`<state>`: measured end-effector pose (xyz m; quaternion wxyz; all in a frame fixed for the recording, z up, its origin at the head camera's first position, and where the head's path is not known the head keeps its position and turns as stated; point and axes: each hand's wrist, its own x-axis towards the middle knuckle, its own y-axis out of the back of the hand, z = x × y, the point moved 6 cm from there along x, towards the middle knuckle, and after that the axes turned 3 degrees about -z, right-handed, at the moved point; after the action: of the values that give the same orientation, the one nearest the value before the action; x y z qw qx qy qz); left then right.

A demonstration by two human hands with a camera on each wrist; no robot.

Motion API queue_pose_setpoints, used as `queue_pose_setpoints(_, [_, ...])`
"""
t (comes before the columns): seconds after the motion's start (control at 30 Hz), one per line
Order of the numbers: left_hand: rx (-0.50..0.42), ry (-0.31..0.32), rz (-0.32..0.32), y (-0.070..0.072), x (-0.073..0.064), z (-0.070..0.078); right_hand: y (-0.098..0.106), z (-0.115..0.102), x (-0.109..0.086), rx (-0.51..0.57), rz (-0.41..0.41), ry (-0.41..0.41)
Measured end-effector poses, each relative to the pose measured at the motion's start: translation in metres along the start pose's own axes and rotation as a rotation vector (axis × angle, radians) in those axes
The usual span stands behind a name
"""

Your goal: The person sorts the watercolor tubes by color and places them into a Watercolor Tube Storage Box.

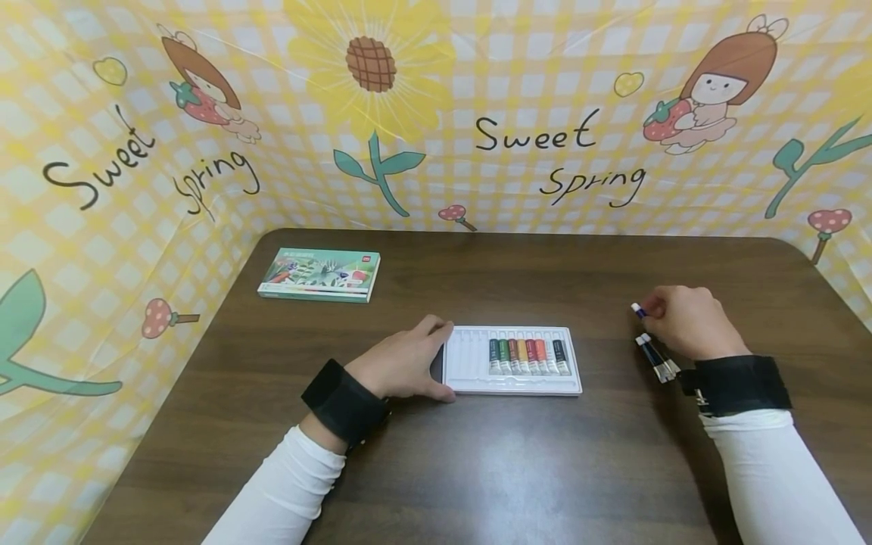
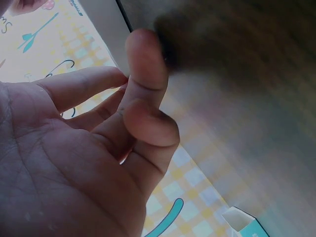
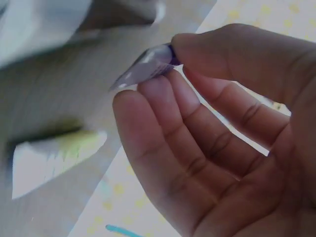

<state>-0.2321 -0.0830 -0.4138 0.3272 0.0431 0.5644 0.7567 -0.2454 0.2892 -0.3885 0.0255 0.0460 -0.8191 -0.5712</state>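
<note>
Steadying the white tray (image 1: 470, 359) appears to be the function of the left hand (image 1: 405, 362): its partly curled fingers and thumb grip the left end, with the thumb at the near corner and a finger at the far one. This placement leaves the slots uncovered. The tray lies flat on the table (image 1: 504, 469) between the hands; its row of tubes (image 1: 523, 356) occupies the right portion, side by side, presumably so that each colour remains visible. The right hand (image 1: 691, 322) pinches a single paint tube (image 1: 638, 310), thumb closed against fingertips, one end projecting. Loose tubes (image 1: 655, 357) lie just beside it, within easy reach. The green box (image 1: 316, 276) lies apart at far left, probably to avoid obstruction.
</note>
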Motion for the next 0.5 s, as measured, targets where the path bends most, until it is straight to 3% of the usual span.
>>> queue_pose_setpoints(0.5, [0.004,0.004,-0.005,-0.002,0.001,-0.001,-0.022,-0.076,-0.003,0.08,-0.01,0.122])
